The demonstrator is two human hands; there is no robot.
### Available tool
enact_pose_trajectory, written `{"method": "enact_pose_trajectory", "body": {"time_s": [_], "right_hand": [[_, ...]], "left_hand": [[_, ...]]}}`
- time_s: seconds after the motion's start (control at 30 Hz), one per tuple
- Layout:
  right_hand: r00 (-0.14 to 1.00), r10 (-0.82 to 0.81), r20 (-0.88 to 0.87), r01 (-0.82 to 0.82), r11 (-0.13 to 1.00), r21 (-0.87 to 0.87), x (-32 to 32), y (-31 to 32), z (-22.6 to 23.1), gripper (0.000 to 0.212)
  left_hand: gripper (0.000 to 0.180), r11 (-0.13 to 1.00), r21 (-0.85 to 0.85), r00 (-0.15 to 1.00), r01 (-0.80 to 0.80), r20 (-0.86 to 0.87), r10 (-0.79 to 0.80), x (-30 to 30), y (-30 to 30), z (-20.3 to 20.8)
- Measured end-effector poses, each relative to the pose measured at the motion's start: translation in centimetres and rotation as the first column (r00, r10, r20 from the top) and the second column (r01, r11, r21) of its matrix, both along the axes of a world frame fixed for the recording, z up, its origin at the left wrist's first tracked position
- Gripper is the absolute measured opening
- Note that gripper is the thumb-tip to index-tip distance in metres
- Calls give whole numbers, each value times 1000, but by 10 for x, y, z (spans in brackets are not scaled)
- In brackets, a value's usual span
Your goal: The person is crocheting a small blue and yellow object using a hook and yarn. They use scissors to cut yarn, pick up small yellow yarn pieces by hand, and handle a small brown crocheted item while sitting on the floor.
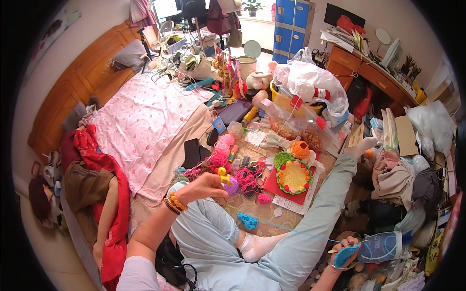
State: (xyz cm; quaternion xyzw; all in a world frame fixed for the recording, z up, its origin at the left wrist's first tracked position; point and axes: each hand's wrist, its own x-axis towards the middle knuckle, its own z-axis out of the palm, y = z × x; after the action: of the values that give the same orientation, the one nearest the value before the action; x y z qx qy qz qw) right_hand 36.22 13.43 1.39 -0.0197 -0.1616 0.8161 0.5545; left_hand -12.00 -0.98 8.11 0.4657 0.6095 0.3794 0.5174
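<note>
My left hand [203, 189] is raised over my bent left knee, fingers pinched at a small yellow piece [225, 179] with a round yellow top. A beaded bracelet circles that wrist. Out to the lower right, my right hand [342, 246] grips a flat blue crocheted piece [345, 255] together with a crochet hook [333, 251], whose pale handle sticks out. A thin blue strand runs from the right hand leftward above my legs. On the bed cover lies a small heap of blue yarn [248, 221]. Pink yarn [248, 177] and a purple ball [231, 186] sit beyond my left hand.
A yellow-centred crocheted piece with green edging [294, 176] rests on a red booklet [272, 183], beside an orange ball [300, 149]. Dark phone-like slabs [192, 153] lie left of the yarn. A bare limb with brown cloth [87, 186] shows at far left. Bags [310, 80] crowd the back.
</note>
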Motion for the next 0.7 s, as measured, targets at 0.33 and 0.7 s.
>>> {"method": "enact_pose_trajectory", "body": {"time_s": [0.33, 0.7], "right_hand": [[995, -59, -86, 57, 998, -27, 47, 15, -16, 14], [969, -14, 246, 10, 1000, 18, 27, 15, -13, 14]], "left_hand": [[22, 924, 217, 885, -314, -287, 368, -53, -35, 46], [23, 656, 180, 662, -733, -32, 749, -129, -68, 68]]}}
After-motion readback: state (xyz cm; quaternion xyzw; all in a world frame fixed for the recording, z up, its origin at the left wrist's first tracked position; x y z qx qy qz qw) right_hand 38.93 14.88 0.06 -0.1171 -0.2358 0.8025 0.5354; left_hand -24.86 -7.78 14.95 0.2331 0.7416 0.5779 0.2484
